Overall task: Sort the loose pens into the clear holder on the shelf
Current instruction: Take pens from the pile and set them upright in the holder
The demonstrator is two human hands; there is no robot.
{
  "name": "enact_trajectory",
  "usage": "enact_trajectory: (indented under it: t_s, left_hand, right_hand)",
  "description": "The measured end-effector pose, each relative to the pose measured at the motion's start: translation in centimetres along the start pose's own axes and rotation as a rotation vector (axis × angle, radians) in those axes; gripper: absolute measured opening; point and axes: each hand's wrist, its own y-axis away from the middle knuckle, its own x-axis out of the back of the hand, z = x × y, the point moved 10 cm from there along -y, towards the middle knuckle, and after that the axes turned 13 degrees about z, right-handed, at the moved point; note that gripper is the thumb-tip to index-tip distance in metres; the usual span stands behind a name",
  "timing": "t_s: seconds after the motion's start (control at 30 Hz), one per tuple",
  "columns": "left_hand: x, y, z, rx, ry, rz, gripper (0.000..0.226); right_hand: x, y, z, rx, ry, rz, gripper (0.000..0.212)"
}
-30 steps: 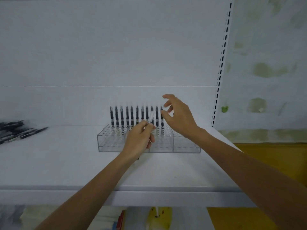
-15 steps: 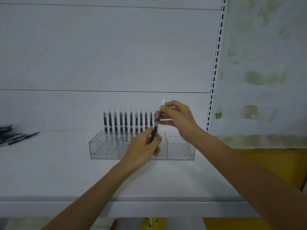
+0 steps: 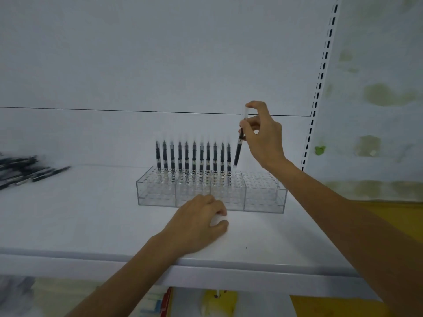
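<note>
1. Step in hand, by judgement: seating one pen (image 3: 239, 146) in the next free hole of the holder (image 3: 263, 195), at the right end of the standing row (image 3: 193, 156).
2. To do it well:
   - Bring the tip down and a little left of the right fingers (image 3: 256, 105), over the hole next to the last standing pen.
   - Straighten from tilted to upright before lowering.
   - Lower slowly, without forcing.
   - Release only once seated.
3. Keep the tip off the row just left of it; risk of knocking neighbours askew.
4. Right hand (image 3: 265, 138):
   - Curled fingers, pinching the pen by its upper half, one fingertip hooked over the top end.
   - Holds it tilted, tip lowest, down and left of the fingers, close over the holder's back edge.
   - Cannot tell whether touching the holder yet.
5. Left hand (image 3: 196, 227):
   - Fingers (image 3: 217, 210) loosely curled, gripping nothing visible.
   - Rests on the shelf (image 3: 91, 213), the holder's front wall just beyond the knuckles; contact with it not clear.
   - Well placed to steady that wall during insertion, as a judgement.
6. Far left of both hands: loose pens (image 3: 27, 171) heaped on the shelf, not yet sorted. Plenty of the task left, going by that heap and the bare holes below the right fingers.
</note>
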Motion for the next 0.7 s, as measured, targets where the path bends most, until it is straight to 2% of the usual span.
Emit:
enact_trajectory:
  t_s: [0.17,0.33,0.47,0.6,0.7]
  left_hand:
    - [0.0,-0.1,0.0,0.005,0.016,0.004,0.027]
    - [-0.1,0.0,-0.3,0.020,0.041,0.015,0.025]
    - [-0.1,0.0,-0.4,0.030,0.057,0.028,0.026]
    - [-0.1,0.0,-0.5,0.038,0.075,0.037,0.026]
    - [-0.1,0.0,-0.6,0.051,0.087,0.027,0.025]
  right_hand:
    - [-1.1,0.7,0.2,0.100,0.101,-0.067,0.028]
    - [-1.6,0.5,0.3,0.097,0.112,-0.108,0.027]
    - [-2.7,2.5,1.1,0.159,0.215,-0.211,0.026]
    - [-2.8,2.7,4.0,0.006,0.301,-0.241,0.029]
    - [-2.9,3.7,5.3,-0.093,0.322,-0.302,0.039]
